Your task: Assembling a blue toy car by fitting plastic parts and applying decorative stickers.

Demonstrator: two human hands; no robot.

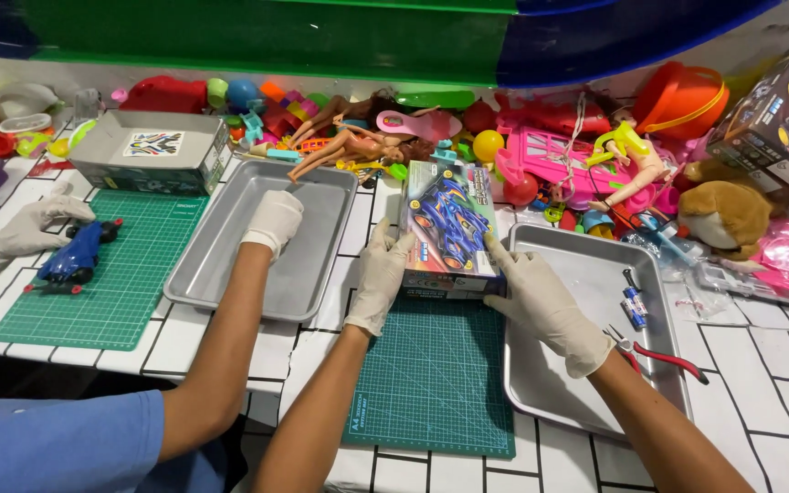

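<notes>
From the head camera, both of the person's hands wear thin, wrinkled white gloves and grip a flat cardboard box (450,228) with a glossy blue toy-car picture on its face. The left hand (383,272) clasps the box's left edge, fingers curled around it; the right hand (541,301) presses flat against the right edge, fingers spread along the side. The box stands tilted on its lower edge at the top of a green cutting mat (436,383), which is matte and printed with a fine grid.

Just right of the mat lies a shallow rectangular metal tray (550,383) with a dull brushed surface; small blue tubes (632,306) rest inside it, and red-handled pliers (664,354) lie across its right rim.

To the left, a co-worker's gloved hand (273,219) (also in white) rests loosely curled in a second metal tray (230,283), and their other gloved hand (25,233) touches a blue toy car (75,258) on another green mat (120,283). Plastic toys and dolls (340,146) are heaped behind.
</notes>
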